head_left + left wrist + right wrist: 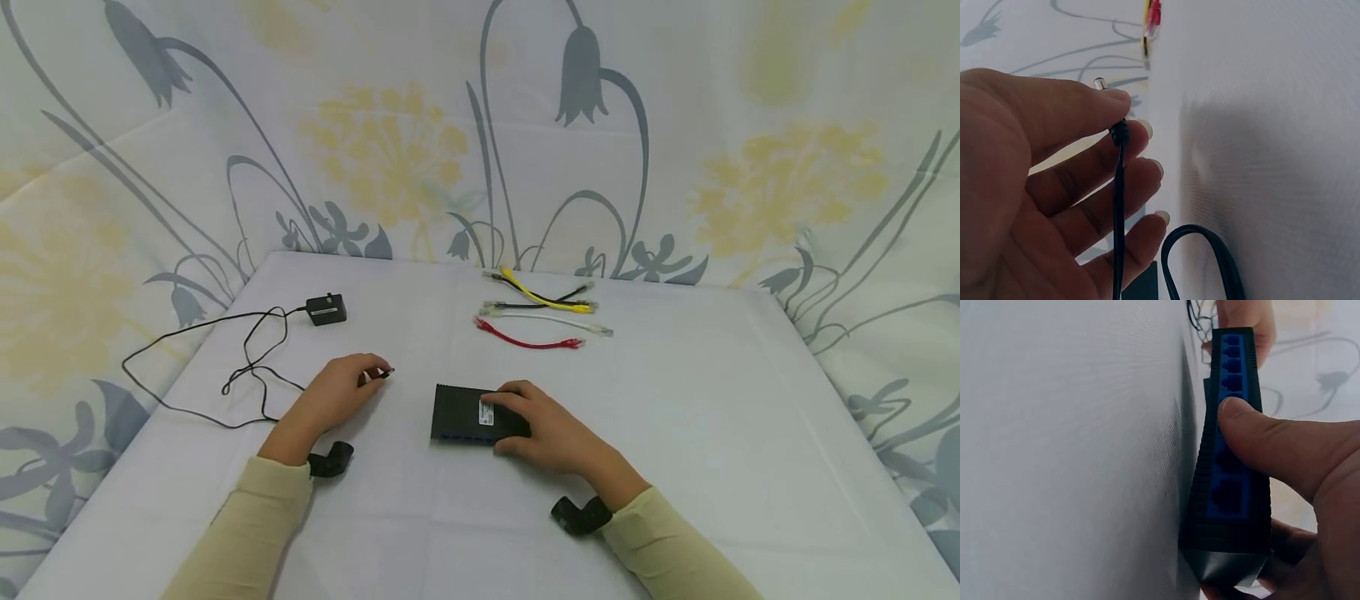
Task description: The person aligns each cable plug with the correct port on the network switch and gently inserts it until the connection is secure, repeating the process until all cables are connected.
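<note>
My left hand (337,396) pinches the barrel plug (1119,132) of a thin black power cord between thumb and forefinger, its metal tip pointing away from the palm. The other fingers are spread and slightly bent in the left wrist view. A black network switch (459,410) lies in front of me with a white label on top. My right hand (551,429) grips its right end. In the right wrist view the thumb (1241,422) presses on the row of blue ports (1230,494), and the other fingers are mostly hidden behind the switch.
The cord (180,329) loops across the left of the white table (712,433) to a black power adapter (327,310). Behind the switch lie several short network cables: a red cable (525,343), a white cable (547,316), a yellow cable (536,295) and black ones.
</note>
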Available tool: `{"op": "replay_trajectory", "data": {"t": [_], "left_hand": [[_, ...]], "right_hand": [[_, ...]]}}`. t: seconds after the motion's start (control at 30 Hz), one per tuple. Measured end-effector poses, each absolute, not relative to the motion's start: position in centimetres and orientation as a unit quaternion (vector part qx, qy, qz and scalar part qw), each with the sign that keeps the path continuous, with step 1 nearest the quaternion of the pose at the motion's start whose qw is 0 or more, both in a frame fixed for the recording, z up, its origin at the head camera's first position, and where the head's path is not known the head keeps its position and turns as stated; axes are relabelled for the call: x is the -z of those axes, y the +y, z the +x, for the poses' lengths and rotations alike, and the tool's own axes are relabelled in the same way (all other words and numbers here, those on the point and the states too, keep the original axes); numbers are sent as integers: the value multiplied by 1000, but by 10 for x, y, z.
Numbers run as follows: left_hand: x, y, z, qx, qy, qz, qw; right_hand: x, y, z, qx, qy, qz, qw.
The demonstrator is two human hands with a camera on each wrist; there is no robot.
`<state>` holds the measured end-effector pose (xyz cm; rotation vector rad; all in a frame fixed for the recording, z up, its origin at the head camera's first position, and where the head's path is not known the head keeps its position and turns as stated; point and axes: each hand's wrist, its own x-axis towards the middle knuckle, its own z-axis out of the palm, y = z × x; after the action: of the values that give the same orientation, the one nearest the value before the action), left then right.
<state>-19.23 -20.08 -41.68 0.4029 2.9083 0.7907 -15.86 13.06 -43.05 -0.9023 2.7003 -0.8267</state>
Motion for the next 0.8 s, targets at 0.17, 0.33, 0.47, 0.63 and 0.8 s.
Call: {"op": "replay_trajectory", "data": {"t": [0.17,0.33,0.47,0.63,0.8], "left_hand": [[415,-199,-189,-280,950,130,50],[411,-196,-186,-305,940,147,43],[409,-194,-184,-328,928,171,54],[407,-192,-182,-341,916,204,60],[406,-190,-179,-347,909,221,66]], "right_hand": [[434,134,-161,299,901,-300,90],[436,138,-163,322,895,-295,86],[437,140,-164,337,892,-291,83],[438,141,-164,340,891,-291,81],[438,140,-165,338,891,-291,82]]}}
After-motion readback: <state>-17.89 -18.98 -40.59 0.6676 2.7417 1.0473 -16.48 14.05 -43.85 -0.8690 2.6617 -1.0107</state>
